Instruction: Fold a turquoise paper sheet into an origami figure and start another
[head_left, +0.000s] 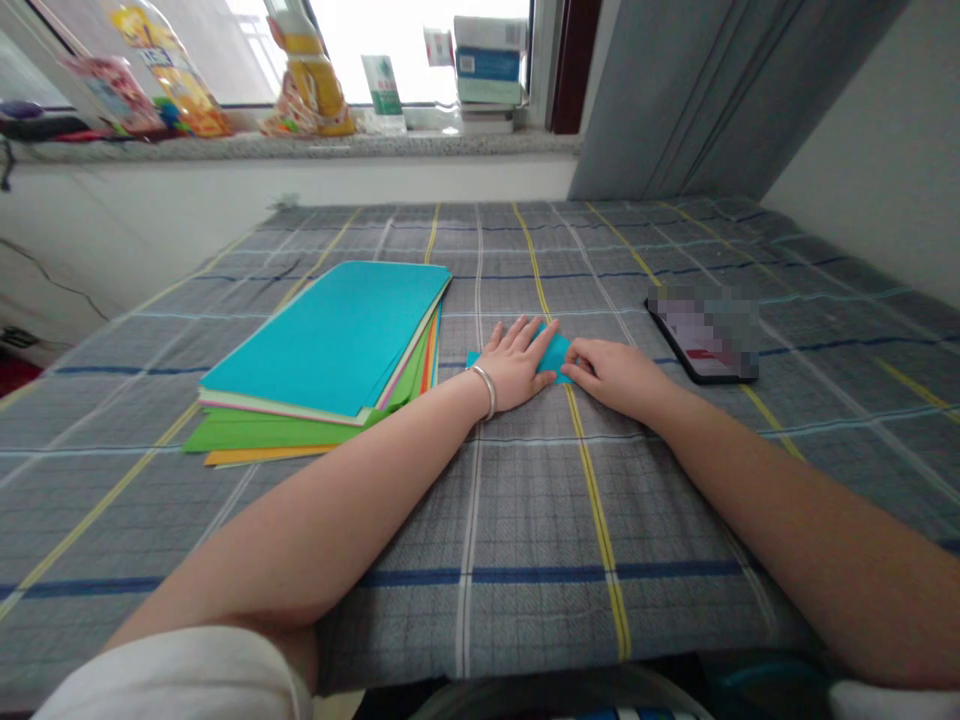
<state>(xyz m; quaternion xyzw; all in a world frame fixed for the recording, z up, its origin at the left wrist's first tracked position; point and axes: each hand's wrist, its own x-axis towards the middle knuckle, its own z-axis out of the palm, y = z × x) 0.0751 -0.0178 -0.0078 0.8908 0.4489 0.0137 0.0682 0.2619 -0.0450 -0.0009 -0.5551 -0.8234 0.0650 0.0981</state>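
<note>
A small piece of blue paper (553, 355) lies on the checked cloth, mostly covered by my hands. My left hand (517, 363), with a silver bangle at the wrist, rests flat on it with the fingers spread. At the paper's right end, my right hand (611, 375) has its thumb and fingers pinched together on the edge. How the paper is folded under the left palm is hidden. Left of my hands lies a stack of coloured paper sheets (330, 335), blue on top, with green and orange edges showing beneath.
A phone (701, 340) lies to the right on the checked tablecloth (360, 620). Behind the table, the windowsill (420, 145) holds a yellow bottle (319, 85), snack packets and a pile of boxes (489, 65). A grey curtain (675, 90) hangs at the back right.
</note>
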